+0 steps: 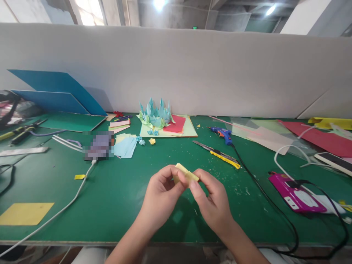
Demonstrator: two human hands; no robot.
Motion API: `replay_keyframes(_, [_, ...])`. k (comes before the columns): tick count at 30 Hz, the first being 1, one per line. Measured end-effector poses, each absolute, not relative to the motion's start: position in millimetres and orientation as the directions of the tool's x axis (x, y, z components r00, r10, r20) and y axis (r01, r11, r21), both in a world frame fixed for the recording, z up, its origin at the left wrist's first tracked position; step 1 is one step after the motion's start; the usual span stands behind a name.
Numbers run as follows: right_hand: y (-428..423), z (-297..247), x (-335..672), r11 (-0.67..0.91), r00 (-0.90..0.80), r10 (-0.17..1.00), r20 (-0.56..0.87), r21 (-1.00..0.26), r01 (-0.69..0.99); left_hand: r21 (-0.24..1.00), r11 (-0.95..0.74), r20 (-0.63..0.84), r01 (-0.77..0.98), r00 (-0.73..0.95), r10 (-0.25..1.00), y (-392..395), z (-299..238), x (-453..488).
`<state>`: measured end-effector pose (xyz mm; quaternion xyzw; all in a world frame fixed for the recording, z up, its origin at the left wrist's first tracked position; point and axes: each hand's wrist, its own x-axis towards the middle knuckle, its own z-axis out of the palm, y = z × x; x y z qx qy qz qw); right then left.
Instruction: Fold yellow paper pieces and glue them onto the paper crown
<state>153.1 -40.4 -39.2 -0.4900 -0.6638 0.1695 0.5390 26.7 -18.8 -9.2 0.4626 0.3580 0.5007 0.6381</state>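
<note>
Between my two hands, above the middle of the green table, is a small folded piece of yellow paper [182, 169]. My left hand [164, 192] pinches its left part between thumb and fingers. The right part is held the same way by my right hand [213, 196]. My fingers cover the lower portion of the paper. Beyond the hands lie a small yellow folded paper flower [152, 141] and a blue folded piece [140, 140]. Behind them a blue and green origami crown [156, 114] stands on stacked paper sheets [189, 129].
A yellow utility knife [224, 158] and a blue glue gun [224, 135] with a black cord lie right of centre. Farther right is a magenta power strip [297, 194]. At the left are a yellow sheet [26, 213], a white cable [68, 207] and blue boards [52, 99].
</note>
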Motion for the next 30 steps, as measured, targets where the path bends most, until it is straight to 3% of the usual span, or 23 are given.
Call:
replay_keyframes(4, [-41.1,-38.7,150.6,0.486,0.065,0.792,0.608,-0.69,0.537,0.959,0.056,0.02,-0.276,0.265,0.964,-19.4,-8.4,26.4])
replay_keyframes(15, [-39.4,-36.4,153.0,0.513,0.057,0.784,0.618,-0.698,0.5,0.913,0.124,-0.066,-0.388,0.159,0.985,-18.4,-9.7,29.7])
replay_keyframes(22, [-40.6,-34.9,153.7,0.547,-0.081,0.81,0.581,-0.699,0.461,0.912,0.151,-0.101,-0.382,0.148,0.984,-15.3,-10.1,25.3])
replay_keyframes(27, [-38.2,-39.8,155.3,0.548,0.085,0.752,0.653,-0.692,0.471,0.941,0.086,-0.049,-0.326,0.12,0.992,-15.8,-10.7,26.4])
replay_keyframes(30, [-37.2,-39.5,156.7,0.597,0.011,0.712,0.702,-0.613,0.517,0.938,0.089,-0.038,-0.334,0.155,0.987,-15.8,-10.8,27.3])
